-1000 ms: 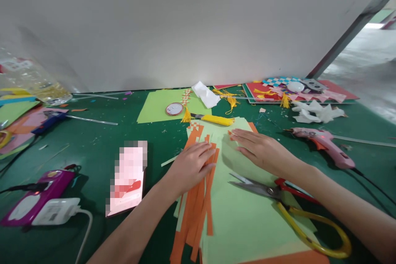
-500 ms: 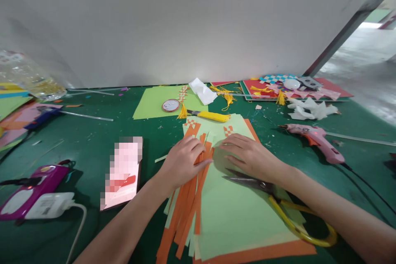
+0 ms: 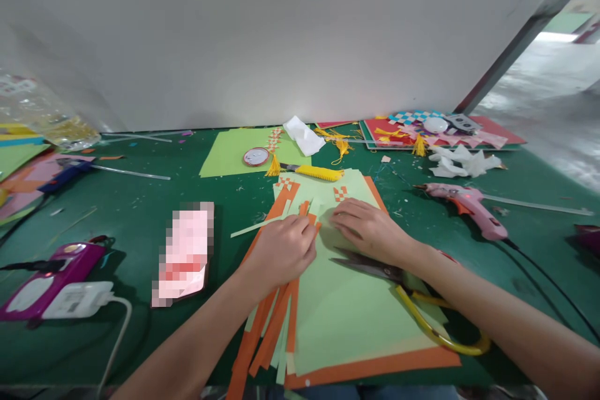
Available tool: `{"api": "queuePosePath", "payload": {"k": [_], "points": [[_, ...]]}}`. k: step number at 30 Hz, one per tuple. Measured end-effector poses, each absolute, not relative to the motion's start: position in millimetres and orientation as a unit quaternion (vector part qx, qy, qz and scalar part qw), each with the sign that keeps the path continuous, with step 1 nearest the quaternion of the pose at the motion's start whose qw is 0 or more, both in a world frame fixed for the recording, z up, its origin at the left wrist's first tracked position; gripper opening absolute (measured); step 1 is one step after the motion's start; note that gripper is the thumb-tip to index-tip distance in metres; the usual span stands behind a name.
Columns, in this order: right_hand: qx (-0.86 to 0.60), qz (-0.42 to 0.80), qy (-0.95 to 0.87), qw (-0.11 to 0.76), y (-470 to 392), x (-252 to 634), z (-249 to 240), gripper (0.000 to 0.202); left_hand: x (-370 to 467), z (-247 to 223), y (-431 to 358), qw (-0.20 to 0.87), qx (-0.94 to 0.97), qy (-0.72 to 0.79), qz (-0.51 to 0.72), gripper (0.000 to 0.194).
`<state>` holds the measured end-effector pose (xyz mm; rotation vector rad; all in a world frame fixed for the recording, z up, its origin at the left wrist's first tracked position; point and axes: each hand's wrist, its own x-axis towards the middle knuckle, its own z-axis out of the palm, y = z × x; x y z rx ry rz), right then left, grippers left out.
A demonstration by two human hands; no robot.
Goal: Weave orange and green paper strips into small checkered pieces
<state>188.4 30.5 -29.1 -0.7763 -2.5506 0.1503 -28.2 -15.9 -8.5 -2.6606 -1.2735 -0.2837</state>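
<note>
Head camera: the person's left hand (image 3: pixel 284 250) is resting on a loose bundle of long, narrow orange and pale green paper strips (image 3: pixel 276 325), its fingers bent inward over them; whether it is pinching any strip is impossible to tell. The bundle is lying along the left edge of a large, rectangular pale green paper sheet (image 3: pixel 347 319), with some strips overhanging the near edge of the green tabletop (image 3: pixel 225 200). The right hand (image 3: pixel 370 231) is resting over the sheet with its fingers half bent and pointing toward the left hand; its fingertips are partly hidden, so whether it is holding anything cannot be told. A small orange-and-white checkered paper piece (image 3: pixel 340 194) is lying just beyond its fingers.

Metal scissors with yellow handles (image 3: pixel 389 273) are lying on the sheet beside the right hand, the right forearm partly covering them. An orange paper sheet (image 3: pixel 375 370) is showing from underneath, along the near edge. Beyond the sheet's far end, a yellow ribbed plastic utility knife (image 3: pixel 321 172) is lying crosswise. A phone with a pinkish, blurred screen (image 3: pixel 182 256) is lying to the left, and a pink plastic glue gun (image 3: pixel 469 203) is lying to the right.
</note>
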Motion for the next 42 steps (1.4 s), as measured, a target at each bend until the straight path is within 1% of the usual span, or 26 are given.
{"api": "queuePosePath", "payload": {"k": [4,8,12,15,18,22,30,33,36,39,42], "points": [[-0.286,0.059,-0.927,0.235,30,188,-29,0.025,-27,-5,-16,0.080,-0.890,-0.437,-0.099,0.010],[-0.283,0.059,-0.927,0.238,30,189,-29,0.025,-28,-7,-16,0.090,-0.888,-0.442,-0.092,0.015],[-0.278,0.041,-0.930,0.238,28,188,-29,0.025,-31,-9,-15,0.073,-0.884,-0.449,-0.106,0.017],[-0.251,0.010,-0.940,0.231,25,185,-30,0.031,-33,-8,-16,0.050,-0.882,-0.454,-0.111,0.016],[-0.221,-0.012,-0.954,0.202,24,183,-34,0.036,-36,-6,-15,0.022,-0.884,-0.453,-0.111,0.014],[-0.222,-0.022,-0.957,0.187,26,184,-40,0.034,-41,-5,-12,-0.010,-0.891,-0.437,-0.121,0.016],[-0.222,-0.040,-0.948,0.226,28,186,-32,0.025,-43,-10,-8,-0.009,-0.905,-0.408,-0.124,0.026],[-0.220,-0.033,-0.952,0.210,27,186,-28,0.024,-42,-11,-9,-0.009,-0.909,-0.398,-0.126,0.026],[-0.217,-0.020,-0.960,0.173,28,186,-27,0.025,-42,-11,-10,-0.016,-0.914,-0.386,-0.125,0.026],[-0.236,-0.023,-0.961,0.140,30,186,-26,0.021,-40,-12,-11,-0.026,-0.916,-0.377,-0.134,0.026],[-0.258,-0.025,-0.957,0.129,30,186,-24,0.020,-38,-12,-13,-0.034,-0.918,-0.370,-0.142,0.026]]}}
